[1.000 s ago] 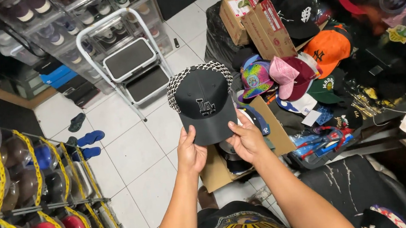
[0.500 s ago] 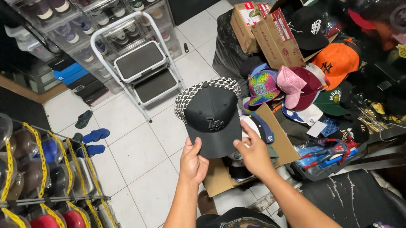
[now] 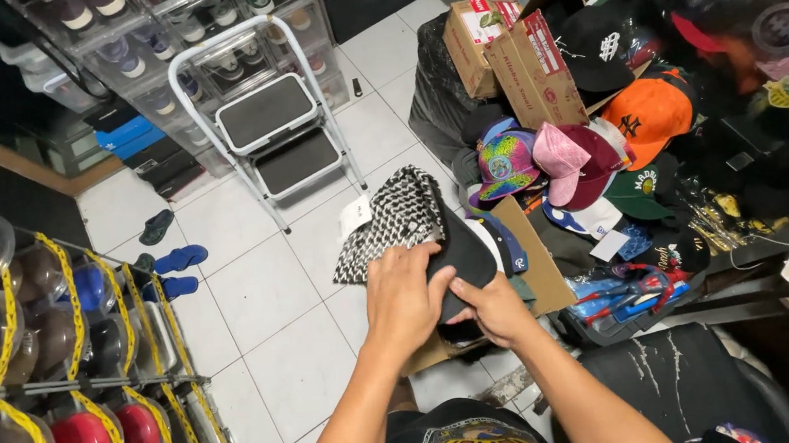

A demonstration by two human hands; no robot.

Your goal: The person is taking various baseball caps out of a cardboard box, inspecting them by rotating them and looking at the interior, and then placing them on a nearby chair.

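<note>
A black cap with a black-and-white patterned brim [image 3: 395, 223] is held in front of me, turned on its side so the patterned underside faces left. My left hand [image 3: 405, 299] is closed over its black crown from the left. My right hand [image 3: 493, 307] grips the crown's lower edge from the right. A small white tag [image 3: 355, 214] hangs from the cap. The two hands touch each other over an open cardboard box [image 3: 541, 265] on the floor.
A white step stool [image 3: 270, 132] stands on the tiled floor ahead. Several colourful caps [image 3: 559, 160] and cardboard boxes [image 3: 514, 53] are piled at right. A rack of caps in clear domes [image 3: 70, 383] stands at left. Blue sandals [image 3: 175, 272] lie beside it.
The cap has been turned from facing me to lying on its side, and lowered. My hands closed in from its brim onto the crown. The view tilted down slightly.
</note>
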